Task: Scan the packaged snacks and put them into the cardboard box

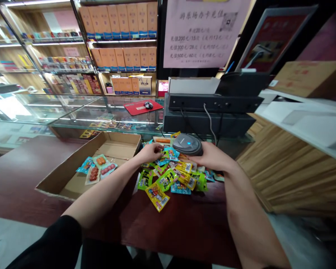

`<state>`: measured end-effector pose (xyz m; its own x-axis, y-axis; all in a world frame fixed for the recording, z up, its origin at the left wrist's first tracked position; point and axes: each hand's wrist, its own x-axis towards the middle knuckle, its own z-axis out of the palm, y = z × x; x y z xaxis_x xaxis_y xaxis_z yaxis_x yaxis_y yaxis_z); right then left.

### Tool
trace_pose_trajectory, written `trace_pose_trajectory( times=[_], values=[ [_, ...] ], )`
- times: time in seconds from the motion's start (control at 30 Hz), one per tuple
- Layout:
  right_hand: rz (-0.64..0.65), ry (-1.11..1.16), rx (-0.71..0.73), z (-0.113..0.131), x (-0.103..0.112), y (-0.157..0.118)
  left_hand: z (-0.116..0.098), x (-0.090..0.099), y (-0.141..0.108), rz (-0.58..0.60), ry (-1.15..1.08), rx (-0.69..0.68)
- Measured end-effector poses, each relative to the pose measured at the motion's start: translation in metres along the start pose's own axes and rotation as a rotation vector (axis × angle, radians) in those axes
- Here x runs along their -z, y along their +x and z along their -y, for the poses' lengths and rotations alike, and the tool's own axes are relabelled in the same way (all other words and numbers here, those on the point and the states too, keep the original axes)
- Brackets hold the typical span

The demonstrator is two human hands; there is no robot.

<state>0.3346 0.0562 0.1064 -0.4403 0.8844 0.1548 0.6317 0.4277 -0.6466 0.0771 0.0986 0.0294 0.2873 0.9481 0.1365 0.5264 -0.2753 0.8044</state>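
Observation:
A heap of small, shiny snack packets [168, 179] in yellow, green and blue lies on the dark red table. At the heap's left side is my left hand [151, 153], its fingers curled in a pinch at the edge of a blue-and-green snack packet [170, 153]. My right hand [215, 157] is closed around a dark grey barcode scanner [186, 144] with a blue light on top, held above the back of the heap. The scanner hides part of the right fingers. One yellow packet [157, 196] lies nearest me, at the front of the pile.
Left of the heap, a shallow cardboard box [56, 173] holds several packets [93, 175]. Behind stand a glass counter [112, 112] with a red mouse pad [133, 108], and black equipment [210, 123] with cables. A wood-patterned cabinet [294, 168] borders the right side.

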Motion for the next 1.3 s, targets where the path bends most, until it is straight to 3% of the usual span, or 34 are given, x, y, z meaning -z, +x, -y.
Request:
trace_pose_trajectory(
  times=[0.33, 0.53, 0.67, 0.87, 1.0, 1.13, 1.3],
  values=[
    [0.031, -0.033, -0.011, 0.002, -0.001, 0.000, -0.015, 0.016, -0.006, 0.242, 0.254, -0.052],
    [0.072, -0.058, 0.015, 0.003, -0.005, 0.002, -0.004, 0.031, -0.002, 0.003, 0.107, 0.099],
    [0.093, -0.116, 0.019, 0.006, -0.010, 0.003, -0.001, 0.038, -0.001, -0.060, -0.098, 0.163],
    [0.112, -0.110, 0.059, 0.006, -0.017, 0.006, -0.016, 0.050, -0.005, -0.149, -0.458, 0.319],
    [0.138, -0.161, 0.025, 0.004, -0.020, 0.008, -0.021, 0.052, -0.009, -0.107, -0.645, 0.394],
    [0.164, -0.170, 0.038, 0.006, -0.023, 0.008, -0.016, 0.049, -0.009, -0.026, -0.703, 0.431],
    [0.160, -0.171, 0.060, 0.010, -0.025, 0.008, -0.013, 0.047, -0.008, -0.031, -0.724, 0.470]
  ],
)
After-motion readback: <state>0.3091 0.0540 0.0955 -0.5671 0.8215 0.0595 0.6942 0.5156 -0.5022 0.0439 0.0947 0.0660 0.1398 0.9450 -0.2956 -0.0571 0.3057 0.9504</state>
